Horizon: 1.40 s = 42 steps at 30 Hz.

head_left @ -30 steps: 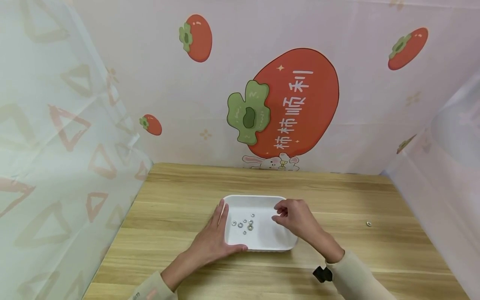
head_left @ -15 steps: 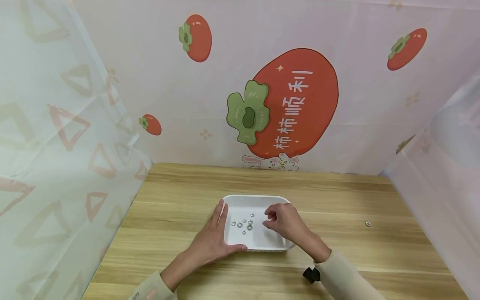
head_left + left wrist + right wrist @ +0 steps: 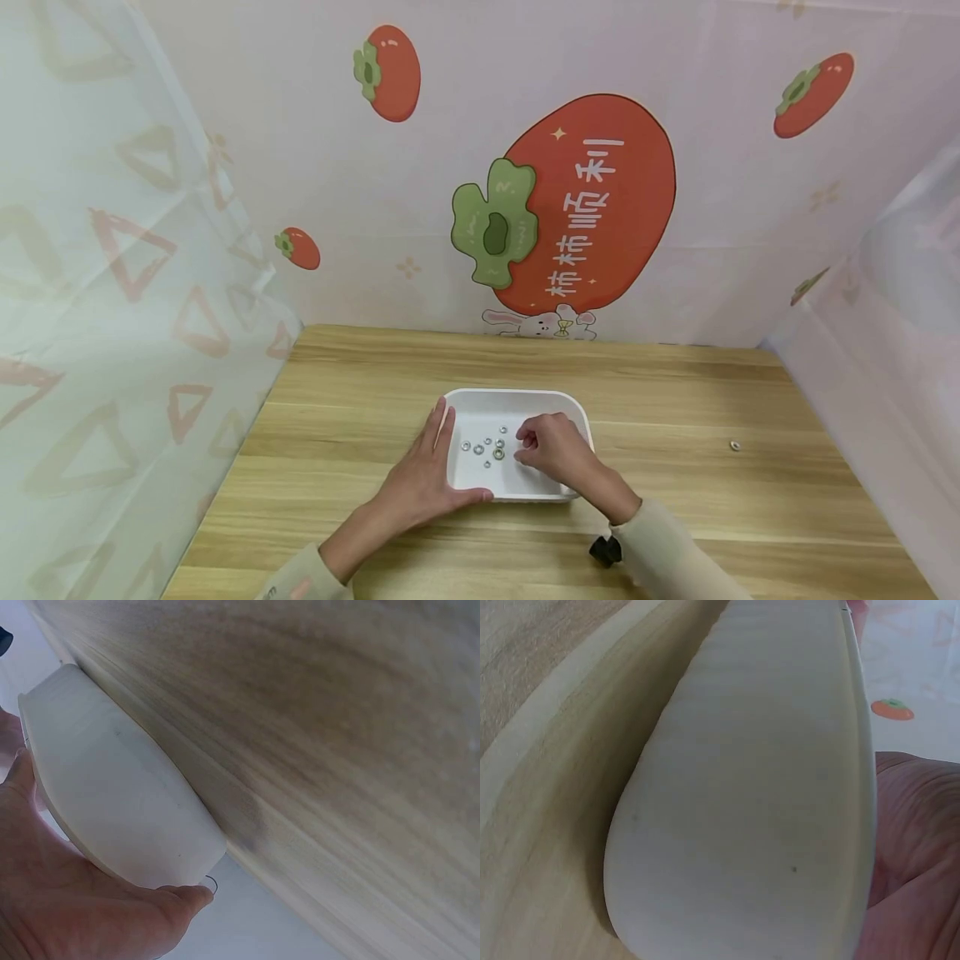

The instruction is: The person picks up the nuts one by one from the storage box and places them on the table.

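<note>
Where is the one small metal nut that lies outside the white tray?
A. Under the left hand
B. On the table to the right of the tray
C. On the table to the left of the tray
B: a lone nut lies on the wooden table, well right of the white tray.

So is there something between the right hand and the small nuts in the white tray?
Nothing visible does. The right hand hovers inside the white tray, its fingertips right beside the small nuts.
</note>
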{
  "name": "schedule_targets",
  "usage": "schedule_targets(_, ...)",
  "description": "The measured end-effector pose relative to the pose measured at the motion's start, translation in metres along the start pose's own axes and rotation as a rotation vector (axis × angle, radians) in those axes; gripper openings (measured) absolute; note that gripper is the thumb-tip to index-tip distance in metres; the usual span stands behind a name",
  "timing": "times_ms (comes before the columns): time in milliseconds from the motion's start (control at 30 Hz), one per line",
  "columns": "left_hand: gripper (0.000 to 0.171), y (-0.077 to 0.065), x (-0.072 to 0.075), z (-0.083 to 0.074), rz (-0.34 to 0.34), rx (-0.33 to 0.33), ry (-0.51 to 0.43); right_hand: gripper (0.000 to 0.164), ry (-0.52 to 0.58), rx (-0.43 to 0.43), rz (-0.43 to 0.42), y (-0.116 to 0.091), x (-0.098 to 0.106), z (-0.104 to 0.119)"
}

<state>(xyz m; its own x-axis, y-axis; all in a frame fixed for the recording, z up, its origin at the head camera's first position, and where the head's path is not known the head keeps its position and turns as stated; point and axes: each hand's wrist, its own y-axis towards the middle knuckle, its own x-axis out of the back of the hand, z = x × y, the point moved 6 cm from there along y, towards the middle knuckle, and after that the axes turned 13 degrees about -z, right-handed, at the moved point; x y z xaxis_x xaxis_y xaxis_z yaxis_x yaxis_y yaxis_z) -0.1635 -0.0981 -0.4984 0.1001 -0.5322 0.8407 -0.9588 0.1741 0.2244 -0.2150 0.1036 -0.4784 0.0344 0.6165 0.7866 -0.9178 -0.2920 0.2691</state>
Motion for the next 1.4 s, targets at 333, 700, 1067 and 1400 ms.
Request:
schedule_targets(333, 0.137, 0.000, -0.001, 0.000, 0.014, 0.006, 0.004, 0.013, -0.041, 0.018, 0.032, -0.001, -0.014, 0.006)
schedule_targets(700, 0.137, 0.000, -0.002, 0.002, 0.007, 0.001, 0.004, 0.012, -0.059, 0.054, 0.042, 0.002, -0.021, 0.010)
schedule_targets(1067, 0.137, 0.000, -0.001, 0.001, 0.010, 0.004, -0.006, 0.012, -0.062, 0.046, 0.055, 0.004, -0.026, 0.013)
schedule_targets(1400, 0.138, -0.001, -0.002, 0.002, 0.009, 0.016, -0.006, 0.019, -0.094, 0.075, 0.023, 0.004, -0.033, 0.016)
